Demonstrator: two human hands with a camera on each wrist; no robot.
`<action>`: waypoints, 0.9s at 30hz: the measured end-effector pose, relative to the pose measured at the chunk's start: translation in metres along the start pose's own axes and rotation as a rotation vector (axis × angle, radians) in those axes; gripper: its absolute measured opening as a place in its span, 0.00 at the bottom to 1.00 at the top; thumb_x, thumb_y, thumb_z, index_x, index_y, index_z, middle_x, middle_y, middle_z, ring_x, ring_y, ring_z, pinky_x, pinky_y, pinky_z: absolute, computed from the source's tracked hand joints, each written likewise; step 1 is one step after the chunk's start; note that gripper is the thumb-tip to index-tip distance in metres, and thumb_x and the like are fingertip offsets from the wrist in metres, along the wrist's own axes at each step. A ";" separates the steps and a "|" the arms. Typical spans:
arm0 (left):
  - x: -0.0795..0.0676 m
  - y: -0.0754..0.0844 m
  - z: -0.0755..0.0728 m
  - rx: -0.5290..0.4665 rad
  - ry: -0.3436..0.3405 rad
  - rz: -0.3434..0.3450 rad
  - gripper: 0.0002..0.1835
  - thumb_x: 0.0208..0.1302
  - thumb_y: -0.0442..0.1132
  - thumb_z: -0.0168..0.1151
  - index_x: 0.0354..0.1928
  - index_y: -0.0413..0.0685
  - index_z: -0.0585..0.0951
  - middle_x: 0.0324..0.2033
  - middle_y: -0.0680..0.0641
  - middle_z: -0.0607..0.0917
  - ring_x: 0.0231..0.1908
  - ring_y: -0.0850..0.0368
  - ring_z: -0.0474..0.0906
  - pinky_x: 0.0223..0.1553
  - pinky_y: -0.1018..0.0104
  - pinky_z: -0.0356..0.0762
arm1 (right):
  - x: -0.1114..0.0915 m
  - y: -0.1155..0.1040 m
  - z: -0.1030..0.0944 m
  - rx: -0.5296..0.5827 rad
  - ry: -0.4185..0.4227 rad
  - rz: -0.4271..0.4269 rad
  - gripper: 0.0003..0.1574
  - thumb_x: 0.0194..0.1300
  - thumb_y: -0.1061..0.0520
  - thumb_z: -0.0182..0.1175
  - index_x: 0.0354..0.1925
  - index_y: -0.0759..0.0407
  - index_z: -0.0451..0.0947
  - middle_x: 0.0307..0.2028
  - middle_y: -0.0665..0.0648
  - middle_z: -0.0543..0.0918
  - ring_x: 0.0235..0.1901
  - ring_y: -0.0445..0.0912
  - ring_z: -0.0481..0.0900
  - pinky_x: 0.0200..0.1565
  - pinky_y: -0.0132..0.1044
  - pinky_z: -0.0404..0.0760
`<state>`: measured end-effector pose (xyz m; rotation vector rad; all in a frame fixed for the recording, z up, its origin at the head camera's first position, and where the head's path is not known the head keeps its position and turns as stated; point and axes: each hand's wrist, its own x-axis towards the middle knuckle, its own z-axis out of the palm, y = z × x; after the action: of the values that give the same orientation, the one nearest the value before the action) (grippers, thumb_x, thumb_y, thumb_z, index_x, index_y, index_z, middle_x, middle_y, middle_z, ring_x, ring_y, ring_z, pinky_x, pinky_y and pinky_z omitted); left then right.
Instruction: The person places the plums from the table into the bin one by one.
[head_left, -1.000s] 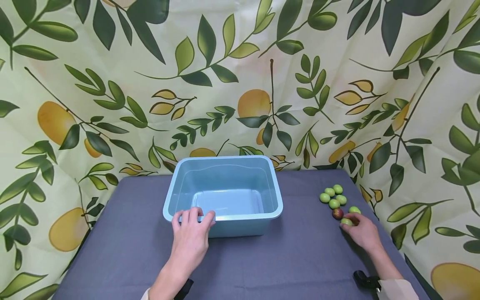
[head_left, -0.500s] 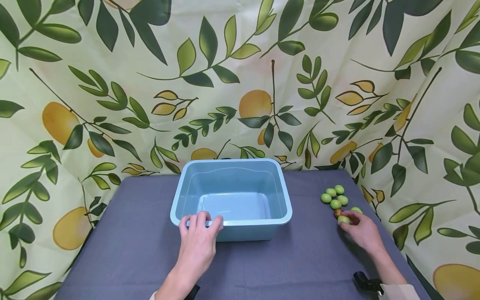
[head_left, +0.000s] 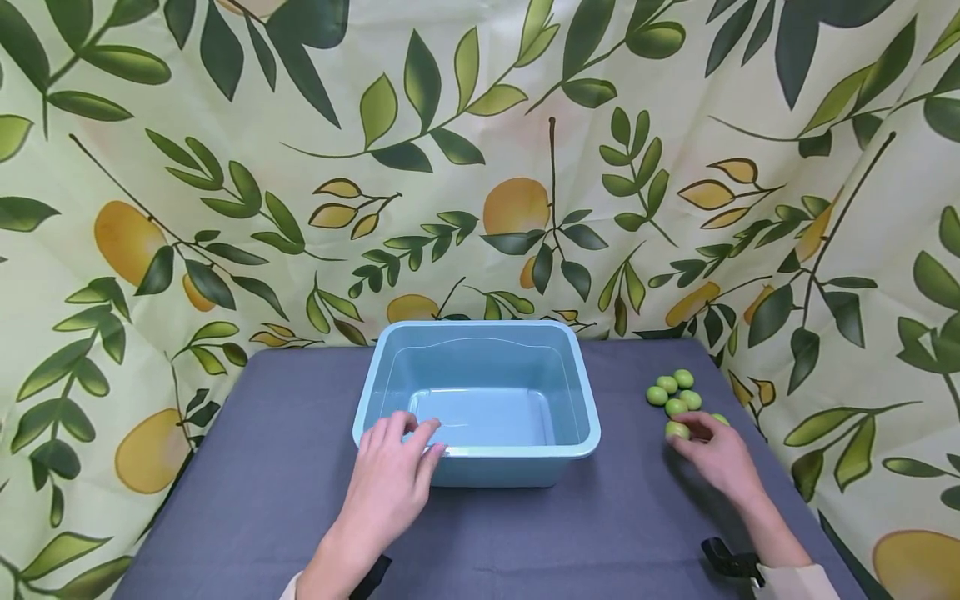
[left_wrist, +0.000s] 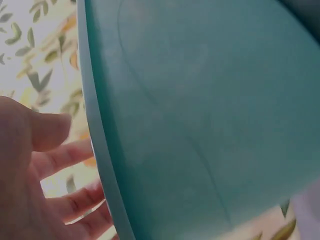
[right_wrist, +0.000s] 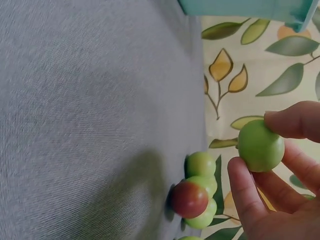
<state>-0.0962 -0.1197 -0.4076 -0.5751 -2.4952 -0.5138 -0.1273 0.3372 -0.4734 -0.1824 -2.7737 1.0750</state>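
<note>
My right hand (head_left: 716, 457) pinches a small round green fruit (right_wrist: 260, 146) between thumb and fingertips, raised off the cloth in the right wrist view. More green fruits (head_left: 676, 407) like it lie in a loose cluster just beyond. One dark red fruit (right_wrist: 189, 199) lies among them; in the head view my hand hides it. At the front rim of a light blue plastic basin (head_left: 517, 452) is my left hand (head_left: 393, 479). In the left wrist view its fingers reach past the rim, seemingly touching it, while the thumb (left_wrist: 52, 131) stands apart from the rim.
A grey-blue cloth (head_left: 570, 533) covers the table. Behind it and along both sides hangs a fabric backdrop (head_left: 450, 208) printed with leaves and fruit. The basin stands near the back edge, left of the fruits.
The basin has shifted to the right and slightly nearer with my left hand, whose thumb has since come off the rim. My right hand has lifted the green fruit a little.
</note>
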 end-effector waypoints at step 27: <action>0.032 -0.110 -0.010 -0.878 -0.333 -0.574 0.27 0.78 0.42 0.52 0.74 0.46 0.62 0.69 0.34 0.66 0.63 0.37 0.71 0.54 0.55 0.73 | 0.009 -0.037 -0.009 0.208 -0.016 -0.090 0.25 0.67 0.52 0.68 0.56 0.67 0.80 0.48 0.62 0.82 0.39 0.31 0.80 0.39 0.24 0.77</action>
<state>-0.1712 -0.2072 -0.4081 -0.2264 -2.6397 -1.9127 -0.1362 0.3171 -0.4407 -0.0232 -2.6322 1.3347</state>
